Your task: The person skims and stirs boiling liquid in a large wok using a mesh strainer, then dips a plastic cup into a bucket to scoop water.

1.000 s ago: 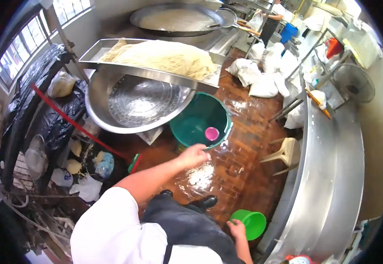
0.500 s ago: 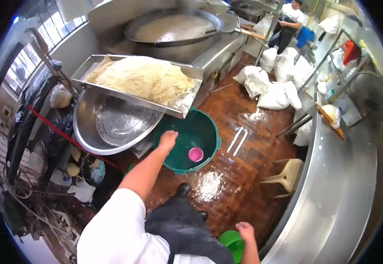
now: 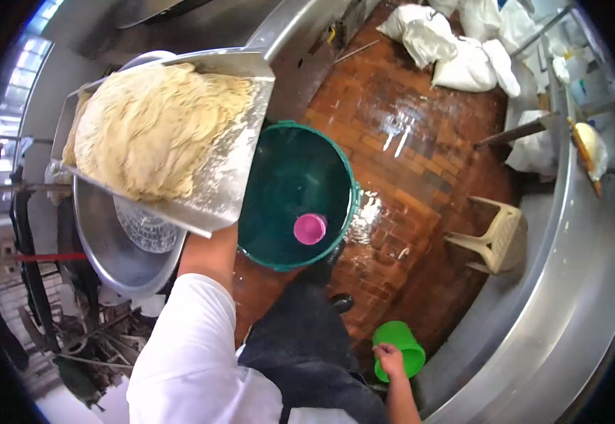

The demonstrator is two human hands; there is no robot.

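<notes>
- Steel tray [image 3: 233, 173] spanning a round steel basin [image 3: 97, 233], whose rim probably bears its weight; a pale, dough-like mass [image 3: 159, 131] is heaped toward the tray's far left end, perhaps contained by the raised long edges.
- The person's left forearm [image 3: 210, 253] runs beneath the tray's near right corner, possibly to steady it; the left hand is hidden, so its grip cannot be told.
- Right hand [image 3: 391, 360] low down, fingers loosely curled, in front of a bright green bucket [image 3: 392, 333] (whether they touch is unclear).
- Just beside the tray's right edge, a dark green tub [image 3: 279, 159] with a pink cup [image 3: 310, 230] inside, near the tub's lower right rim, likely kept there for scooping.
- Textures: the mass is soft and ropy, in overlapping folds; the tray's bare right end is dull and powder-streaked; the reddish brick floor [image 3: 406, 219] shines wet.
</notes>
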